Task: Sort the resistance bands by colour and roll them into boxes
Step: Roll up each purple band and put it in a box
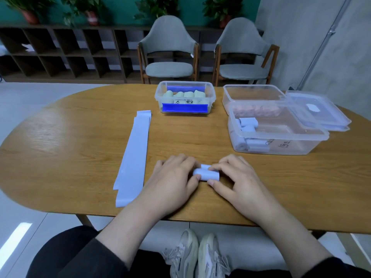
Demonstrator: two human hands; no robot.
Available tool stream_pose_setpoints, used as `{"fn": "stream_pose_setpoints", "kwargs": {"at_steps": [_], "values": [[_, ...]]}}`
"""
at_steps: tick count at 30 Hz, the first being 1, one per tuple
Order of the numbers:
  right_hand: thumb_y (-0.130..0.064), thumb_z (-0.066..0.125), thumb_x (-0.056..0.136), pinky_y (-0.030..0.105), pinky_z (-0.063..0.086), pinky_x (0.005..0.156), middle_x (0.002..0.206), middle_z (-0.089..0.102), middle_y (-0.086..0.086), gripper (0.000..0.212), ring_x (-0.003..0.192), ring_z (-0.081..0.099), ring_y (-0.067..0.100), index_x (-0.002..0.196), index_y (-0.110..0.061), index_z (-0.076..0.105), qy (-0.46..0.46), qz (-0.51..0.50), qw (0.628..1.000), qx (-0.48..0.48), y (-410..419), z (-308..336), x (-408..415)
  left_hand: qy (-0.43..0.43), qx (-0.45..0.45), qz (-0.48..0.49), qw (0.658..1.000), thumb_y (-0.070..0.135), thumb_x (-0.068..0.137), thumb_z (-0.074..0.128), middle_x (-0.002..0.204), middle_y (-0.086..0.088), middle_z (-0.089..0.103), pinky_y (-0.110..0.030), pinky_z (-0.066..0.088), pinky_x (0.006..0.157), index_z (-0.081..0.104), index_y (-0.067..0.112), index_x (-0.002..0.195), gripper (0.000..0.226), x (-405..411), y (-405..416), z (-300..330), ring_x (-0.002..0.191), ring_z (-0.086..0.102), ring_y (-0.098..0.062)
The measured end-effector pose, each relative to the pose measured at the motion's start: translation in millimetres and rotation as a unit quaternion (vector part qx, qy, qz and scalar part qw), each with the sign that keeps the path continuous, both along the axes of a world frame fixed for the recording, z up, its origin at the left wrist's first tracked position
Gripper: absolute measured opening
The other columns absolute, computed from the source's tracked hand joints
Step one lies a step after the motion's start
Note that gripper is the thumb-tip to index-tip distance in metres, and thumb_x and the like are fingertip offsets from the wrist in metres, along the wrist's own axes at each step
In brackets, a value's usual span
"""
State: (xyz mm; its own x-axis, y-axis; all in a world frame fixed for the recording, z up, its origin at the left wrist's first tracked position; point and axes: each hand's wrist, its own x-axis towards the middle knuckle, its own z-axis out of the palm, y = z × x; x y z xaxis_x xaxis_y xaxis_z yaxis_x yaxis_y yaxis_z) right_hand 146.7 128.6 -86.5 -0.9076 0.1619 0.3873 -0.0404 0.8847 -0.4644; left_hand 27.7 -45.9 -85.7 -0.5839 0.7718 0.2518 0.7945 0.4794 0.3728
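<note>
A rolled light-blue band (206, 173) lies on the wooden table (80, 137) near its front edge. My left hand (174, 179) grips its left end and my right hand (236, 177) grips its right end, fingers curled over the top and thumbs below. Flat light-blue bands (134, 157) lie stacked lengthwise to the left. A clear box (281, 137) at the right holds several blue rolls (248, 124). Another clear box (185, 99) with blue clips at the back centre holds pale green rolls (183, 94).
A third clear box (253, 95) with pinkish bands stands behind the blue-roll box, and loose lids (317, 111) lie stacked to its right. Two grey chairs (169, 49) stand beyond the table. My shoes (198, 255) show below the table's edge.
</note>
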Motion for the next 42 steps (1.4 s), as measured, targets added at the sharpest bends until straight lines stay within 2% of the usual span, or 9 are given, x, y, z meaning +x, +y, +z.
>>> {"fn": "stream_pose_setpoints", "kwargs": {"at_steps": [5,11,17,23,28,34,37,40,42], "values": [[-0.028,0.073,0.088,0.046,0.043,0.093,0.101,0.056,-0.006,0.028,0.1,0.05,0.015,0.115,-0.021,0.071,-0.001,-0.012,1.0,-0.002,1,-1,-2,-0.015,0.042,-0.008,0.999,0.032,0.101,0.05,0.114,0.012,0.057,-0.035,0.032,0.091,0.055,0.028,0.115,0.015,4,4,-4,0.111,0.05,-0.013],[-0.027,0.071,0.09,0.046,0.043,0.096,0.102,0.055,-0.002,0.027,0.102,0.051,0.02,0.116,-0.018,0.071,-0.004,-0.018,1.0,-0.003,0,-2,0,-0.018,0.044,-0.018,0.999,0.035,0.093,0.063,0.116,0.011,0.057,-0.036,0.033,0.091,0.055,0.028,0.116,0.026,5,2,-6,0.114,0.051,-0.013],[-0.026,0.068,0.092,0.045,0.042,0.098,0.106,0.054,-0.004,0.029,0.105,0.05,0.019,0.12,-0.017,0.069,-0.008,-0.019,1.0,0.0,-2,-2,1,-0.005,0.038,-0.01,0.999,0.03,0.096,0.061,0.118,0.01,0.057,-0.037,0.033,0.089,0.054,0.03,0.117,0.023,5,3,-11,0.113,0.051,-0.015],[-0.03,0.073,0.087,0.046,0.043,0.097,0.106,0.055,-0.007,0.035,0.105,0.051,0.018,0.121,-0.023,0.067,-0.011,-0.026,1.0,0.006,-2,-2,0,0.008,0.023,-0.004,1.0,0.035,0.1,0.053,0.116,0.008,0.057,-0.038,0.035,0.089,0.057,0.03,0.121,0.022,-1,9,-8,0.114,0.051,-0.018],[-0.032,0.07,0.09,0.044,0.043,0.097,0.105,0.054,-0.005,0.038,0.104,0.05,0.016,0.126,-0.019,0.067,-0.008,-0.06,0.998,-0.002,1,-6,-7,0.016,0.0,0.008,1.0,0.04,0.102,0.048,0.12,0.007,0.057,-0.036,0.031,0.085,0.058,0.031,0.13,0.032,-7,17,-6,0.117,0.05,-0.018],[-0.04,0.063,0.093,0.039,0.04,0.099,0.108,0.05,-0.012,0.048,0.107,0.047,0.012,0.138,-0.024,0.057,-0.033,-0.047,0.998,0.017,6,-5,-15,0.028,-0.031,0.003,0.999,0.047,0.097,0.053,0.13,0.005,0.055,-0.042,0.035,0.093,0.054,0.031,0.14,0.046,-13,20,-6,0.123,0.048,-0.019],[-0.039,0.064,0.092,0.038,0.041,0.095,0.104,0.052,-0.013,0.038,0.103,0.05,0.011,0.128,-0.03,0.062,-0.026,-0.041,0.999,0.017,5,-5,-18,0.005,-0.041,-0.001,0.999,0.047,0.096,0.057,0.131,0.007,0.052,-0.042,0.035,0.096,0.051,0.034,0.142,0.048,-16,22,-3,0.124,0.045,-0.017],[-0.036,0.065,0.092,0.038,0.044,0.092,0.103,0.055,-0.013,0.03,0.101,0.054,0.01,0.121,-0.028,0.065,-0.009,-0.05,0.999,-0.001,7,-4,-18,-0.05,0.014,-0.011,0.999,0.038,0.098,0.061,0.138,0.01,0.055,-0.042,0.036,0.107,0.052,0.032,0.144,0.048,-15,26,2,0.13,0.046,-0.012],[-0.035,0.064,0.093,0.03,0.045,0.091,0.105,0.06,-0.018,0.024,0.101,0.056,0.004,0.116,-0.032,0.064,0.014,-0.05,0.997,-0.057,10,-3,-17,-0.116,0.107,-0.017,0.987,0.029,0.096,0.066,0.136,0.011,0.06,-0.03,0.039,0.109,0.051,0.032,0.144,0.05,-12,30,7,0.126,0.051,-0.004]]}}
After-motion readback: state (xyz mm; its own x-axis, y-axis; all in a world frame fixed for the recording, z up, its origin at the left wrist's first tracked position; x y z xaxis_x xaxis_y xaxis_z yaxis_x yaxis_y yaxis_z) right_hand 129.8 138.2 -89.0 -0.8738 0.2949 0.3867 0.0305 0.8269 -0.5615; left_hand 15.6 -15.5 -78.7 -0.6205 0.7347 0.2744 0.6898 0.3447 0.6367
